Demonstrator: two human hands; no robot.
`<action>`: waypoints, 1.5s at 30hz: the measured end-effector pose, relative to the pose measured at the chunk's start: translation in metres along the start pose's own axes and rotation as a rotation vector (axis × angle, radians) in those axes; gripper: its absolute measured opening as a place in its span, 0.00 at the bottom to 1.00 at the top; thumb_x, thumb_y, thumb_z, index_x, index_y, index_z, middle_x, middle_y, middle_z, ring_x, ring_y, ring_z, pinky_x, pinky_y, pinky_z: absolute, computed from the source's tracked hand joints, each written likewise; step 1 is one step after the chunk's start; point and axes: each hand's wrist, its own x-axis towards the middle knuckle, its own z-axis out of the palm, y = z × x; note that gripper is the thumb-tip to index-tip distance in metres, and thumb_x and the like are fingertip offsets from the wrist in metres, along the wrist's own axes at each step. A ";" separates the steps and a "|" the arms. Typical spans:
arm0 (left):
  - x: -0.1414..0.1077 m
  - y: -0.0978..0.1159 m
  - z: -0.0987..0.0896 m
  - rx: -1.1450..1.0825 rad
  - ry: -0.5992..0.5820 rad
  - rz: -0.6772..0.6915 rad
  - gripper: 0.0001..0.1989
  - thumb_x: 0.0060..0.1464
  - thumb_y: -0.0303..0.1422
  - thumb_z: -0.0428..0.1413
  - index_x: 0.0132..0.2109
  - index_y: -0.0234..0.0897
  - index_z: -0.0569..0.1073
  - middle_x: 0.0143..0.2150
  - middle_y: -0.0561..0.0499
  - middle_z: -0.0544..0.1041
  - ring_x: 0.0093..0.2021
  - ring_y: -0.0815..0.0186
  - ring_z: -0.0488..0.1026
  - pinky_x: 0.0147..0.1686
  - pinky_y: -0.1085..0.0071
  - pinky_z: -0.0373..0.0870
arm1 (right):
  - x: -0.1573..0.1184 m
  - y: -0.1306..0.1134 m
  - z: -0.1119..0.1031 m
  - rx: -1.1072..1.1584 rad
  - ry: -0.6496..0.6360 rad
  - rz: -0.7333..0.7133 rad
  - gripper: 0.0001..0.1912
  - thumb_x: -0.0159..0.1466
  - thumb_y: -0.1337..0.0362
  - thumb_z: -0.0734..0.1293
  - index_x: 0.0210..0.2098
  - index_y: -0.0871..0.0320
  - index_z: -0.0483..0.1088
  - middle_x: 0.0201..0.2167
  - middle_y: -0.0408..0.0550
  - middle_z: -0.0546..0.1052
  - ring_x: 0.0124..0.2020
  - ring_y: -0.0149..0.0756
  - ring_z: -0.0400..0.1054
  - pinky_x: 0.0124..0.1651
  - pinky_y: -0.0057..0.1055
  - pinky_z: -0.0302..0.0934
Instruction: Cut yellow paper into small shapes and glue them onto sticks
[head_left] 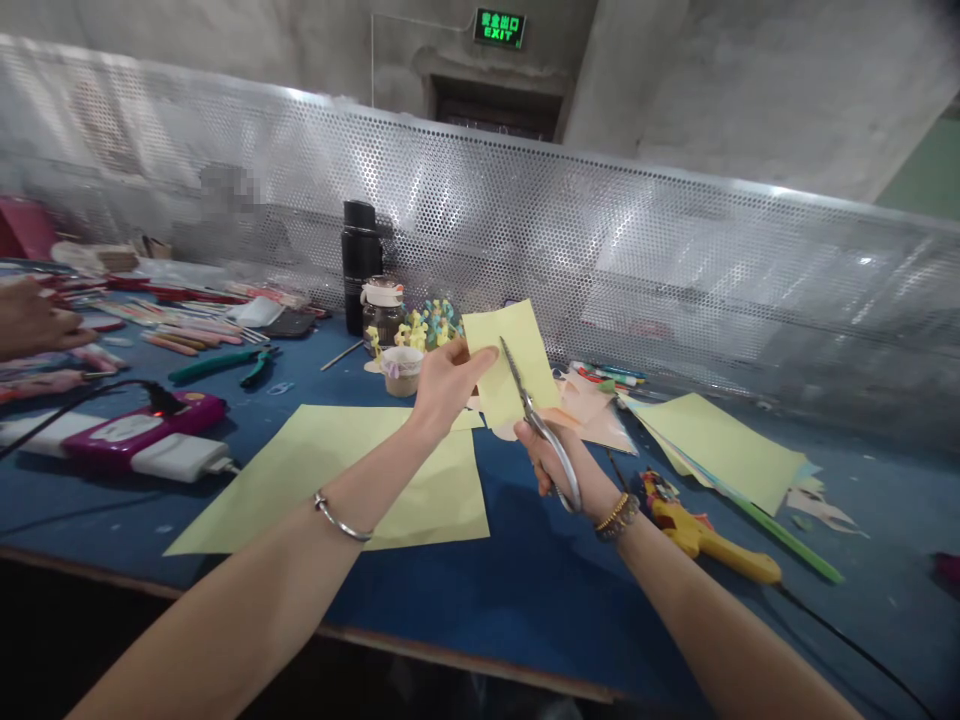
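"Yellow paper [510, 360], a narrow piece, stands nearly upright above the counter [420, 640]. Who has it?"

"The left hand [450, 385]. Its grip is closed, thumb and fingers pinching the near edge, probably to keep the piece stiff for cutting."

"And the right hand [555, 465]?"

"Its grip is closed around the handles of the steel scissors [544, 430], with the blades angled up against the paper's right side. I can't tell how far apart they are."

"What's around them?"

"Larger yellow sheets [330, 480] lie flat under the left forearm, which crosses above them. To the right sit a fanned paper stack [720, 450] and a yellow glue gun [705, 540]. A perforated metal screen [600, 260] runs along the far edge. Far left, another person's hand [34, 320] is near green-handled pliers [221, 365]."
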 end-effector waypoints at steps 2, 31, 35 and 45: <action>0.001 0.000 -0.001 -0.024 0.018 0.021 0.14 0.43 0.38 0.60 0.37 0.33 0.77 0.32 0.48 0.78 0.27 0.66 0.73 0.24 0.74 0.70 | -0.001 -0.002 0.000 -0.009 -0.006 0.006 0.25 0.60 0.40 0.58 0.25 0.56 0.58 0.09 0.35 0.61 0.09 0.28 0.60 0.14 0.23 0.53; -0.002 -0.005 0.006 0.007 -0.012 -0.002 0.09 0.42 0.34 0.59 0.30 0.31 0.76 0.25 0.50 0.76 0.24 0.67 0.72 0.21 0.75 0.67 | -0.001 -0.005 0.003 0.187 -0.082 0.036 0.18 0.61 0.52 0.57 0.21 0.56 0.58 0.10 0.36 0.61 0.13 0.26 0.60 0.21 0.24 0.55; -0.003 -0.006 0.007 -0.001 -0.012 0.002 0.09 0.42 0.34 0.59 0.30 0.31 0.76 0.26 0.50 0.76 0.24 0.67 0.72 0.21 0.75 0.68 | -0.001 -0.002 0.004 0.194 -0.078 0.047 0.18 0.60 0.51 0.57 0.21 0.56 0.59 0.11 0.36 0.62 0.14 0.27 0.61 0.22 0.25 0.56; -0.004 -0.005 0.006 -0.024 -0.028 -0.007 0.11 0.43 0.35 0.58 0.33 0.32 0.77 0.26 0.51 0.77 0.26 0.65 0.74 0.23 0.74 0.69 | 0.001 0.005 0.005 0.150 -0.056 -0.024 0.19 0.61 0.53 0.56 0.19 0.56 0.59 0.08 0.37 0.60 0.11 0.28 0.61 0.22 0.26 0.55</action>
